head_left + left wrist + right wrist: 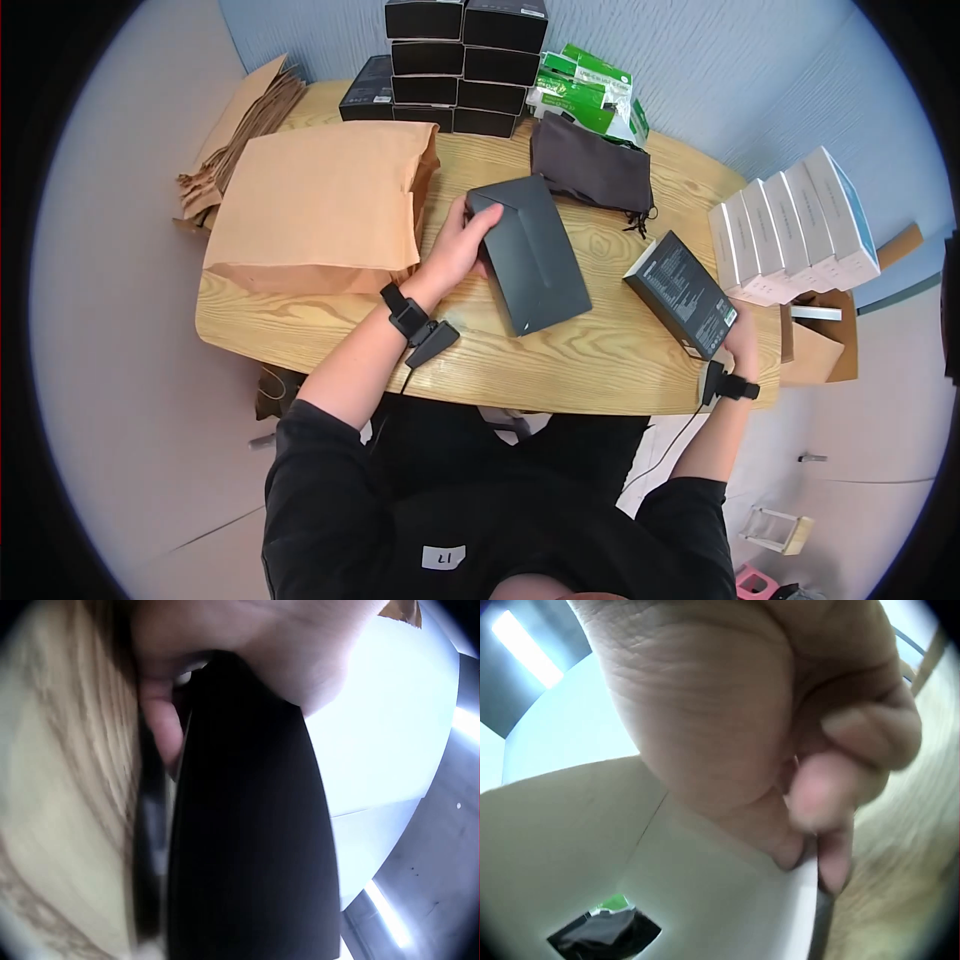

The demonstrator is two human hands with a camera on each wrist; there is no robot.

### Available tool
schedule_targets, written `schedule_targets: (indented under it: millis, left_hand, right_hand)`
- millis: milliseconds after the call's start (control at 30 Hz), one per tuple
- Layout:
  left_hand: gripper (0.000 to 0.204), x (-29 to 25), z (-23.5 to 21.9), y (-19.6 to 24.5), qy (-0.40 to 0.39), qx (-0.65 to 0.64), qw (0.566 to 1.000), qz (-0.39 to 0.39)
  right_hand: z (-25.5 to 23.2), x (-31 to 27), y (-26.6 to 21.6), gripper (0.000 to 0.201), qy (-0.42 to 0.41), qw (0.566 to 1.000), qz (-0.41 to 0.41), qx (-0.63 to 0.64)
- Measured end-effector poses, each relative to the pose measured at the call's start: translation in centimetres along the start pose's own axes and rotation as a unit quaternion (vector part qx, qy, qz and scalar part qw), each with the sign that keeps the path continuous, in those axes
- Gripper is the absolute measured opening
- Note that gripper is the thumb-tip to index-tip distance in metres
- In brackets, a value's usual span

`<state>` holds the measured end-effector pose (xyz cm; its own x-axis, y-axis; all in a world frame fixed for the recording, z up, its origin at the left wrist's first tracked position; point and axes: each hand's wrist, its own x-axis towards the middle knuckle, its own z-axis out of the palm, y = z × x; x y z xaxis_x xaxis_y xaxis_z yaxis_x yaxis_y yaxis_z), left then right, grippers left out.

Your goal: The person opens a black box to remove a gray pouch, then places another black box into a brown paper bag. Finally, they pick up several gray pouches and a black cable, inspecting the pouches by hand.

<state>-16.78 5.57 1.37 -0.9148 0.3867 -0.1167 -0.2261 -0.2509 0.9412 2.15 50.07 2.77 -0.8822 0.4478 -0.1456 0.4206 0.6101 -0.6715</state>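
In the head view my left hand [462, 245] grips a plain dark box [540, 265] by its left side, thumb over the top face and the other fingers underneath. The box's narrow side [255, 825] fills the middle of the left wrist view. To the right, my right hand [741, 335] pinches the lower right end of a black printed box sleeve [683, 293] with white text. In the right wrist view the sleeve's white inner wall [712, 900] shows it is hollow, and a dark pouch and some green appear through its far opening. Thumb and fingertips hold its edge.
A large brown paper bag [320, 205] lies at the left, with folded bags [235, 140] behind. Black boxes [465, 65] are stacked at the back, beside green packets [590, 95] and a dark drawstring pouch [590, 165]. White boxes [790, 230] stand at the right edge, above an open carton [830, 345].
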Motion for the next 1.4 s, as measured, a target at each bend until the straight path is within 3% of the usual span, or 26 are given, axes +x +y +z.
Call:
schedule_targets:
  millis: [67, 100, 133, 200, 233, 300, 367, 400, 533, 600, 700, 833, 933, 1000, 1033, 1100, 1167, 1233, 1300, 1333, 1400]
  left_hand:
    - [0.057, -0.5, 0.3, 0.2, -0.007, 0.089, 0.996, 0.031]
    - [0.055, -0.9, 0.3, 0.8, -0.007, 0.088, 0.996, 0.018]
    - [0.055, -0.7, 0.1, 0.3, -0.001, 0.082, 0.996, 0.02]
    - [0.053, 0.7, -0.6, -1.5, 0.004, 0.078, 0.989, 0.127]
    - [0.053, 1.3, -1.2, -2.2, 0.013, 0.073, 0.989, 0.129]
    - [0.049, 2.1, -2.1, -3.3, 0.021, 0.252, 0.946, 0.204]
    - [0.046, 1.5, -1.9, -2.5, 0.02, 0.28, 0.941, 0.189]
    - [0.044, 1.2, -1.6, -2.0, 0.015, 0.31, 0.934, 0.175]
    - [0.049, 0.0, -0.8, -0.8, 0.017, 0.253, 0.947, 0.194]
    - [0.05, -0.5, -0.7, -0.2, -0.017, 0.255, 0.954, 0.16]
    - [0.053, -0.5, -0.6, -0.3, -0.034, 0.249, 0.954, 0.166]
    - [0.052, -0.5, -0.6, -0.2, -0.046, 0.224, 0.96, 0.163]
    - [0.05, 0.2, -0.8, -0.4, -0.047, 0.112, 0.974, 0.192]
    - [0.051, 0.0, -0.9, 0.1, -0.075, -0.027, 0.977, 0.197]
    - [0.055, 0.3, -1.2, 0.2, -0.088, -0.034, 0.973, 0.21]
    - [0.057, 0.6, -1.1, -0.1, -0.073, 0.022, 0.967, 0.242]
    - [0.064, 0.7, -0.6, -0.5, -0.005, 0.143, 0.946, 0.291]
    - [0.064, 0.7, -0.5, -0.5, 0.014, 0.159, 0.952, 0.26]
    - [0.064, 0.8, -0.5, -0.6, 0.031, 0.174, 0.957, 0.231]
    - [0.065, 1.0, -0.7, -0.9, 0.008, 0.202, 0.957, 0.209]
    - [0.065, 1.1, -0.7, -1.2, -0.014, 0.23, 0.955, 0.187]
  right_hand:
    - [-0.1, -1.5, 0.5, 0.02, 0.127, 0.985, 0.018, -0.12]
    - [-0.3, -3.5, -2.5, 0.019, 0.123, 0.98, 0.076, -0.136]
    - [-0.8, -5.0, -3.5, 0.019, 0.121, 0.98, 0.07, -0.141]
    - [-1.4, -6.9, -5.2, 0.017, 0.231, 0.94, 0.012, -0.252]
    - [-1.2, -7.1, -6.6, 0.017, 0.228, 0.939, 0.004, -0.257]
    - [0.9, -8.3, -9.9, 0.013, 0.269, 0.946, -0.124, -0.131]
    - [4.8, -8.9, -14.0, 0.013, 0.181, 0.964, -0.193, -0.006]
    - [6.7, -9.2, -15.4, 0.015, 0.109, 0.977, -0.181, 0.002]
    - [12.7, -8.4, -17.5, 0.074, -0.059, 0.949, -0.309, -0.024]
    - [15.0, -8.0, -17.5, 0.082, -0.09, 0.953, -0.288, 0.041]
    - [15.6, -8.0, -18.4, 0.086, -0.131, 0.949, -0.28, 0.063]
    - [15.8, -7.4, -16.5, 0.085, -0.144, 0.954, -0.22, 0.142]
    - [15.8, -6.6, -14.8, 0.077, -0.182, 0.935, -0.202, 0.229]
    - [16.3, -6.8, -14.5, 0.054, -0.207, 0.895, -0.087, 0.385]
    - [16.2, -6.7, -14.5, 0.054, -0.206, 0.895, -0.087, 0.386]
    - [16.1, -6.6, -14.5, 0.035, -0.241, 0.899, -0.004, 0.365]
    - [15.3, -6.0, -13.8, 0.03, -0.253, 0.921, -0.019, 0.295]
    - [15.1, -5.8, -13.4, 0.026, -0.263, 0.938, -0.034, 0.224]
    - [14.8, -6.0, -14.2, 0.041, -0.134, 0.976, -0.143, 0.09]
    - [14.6, -6.3, -14.9, 0.041, -0.134, 0.976, -0.144, 0.09]
    - [14.6, -7.0, -16.9, 0.062, -0.105, 0.934, -0.23, 0.252]
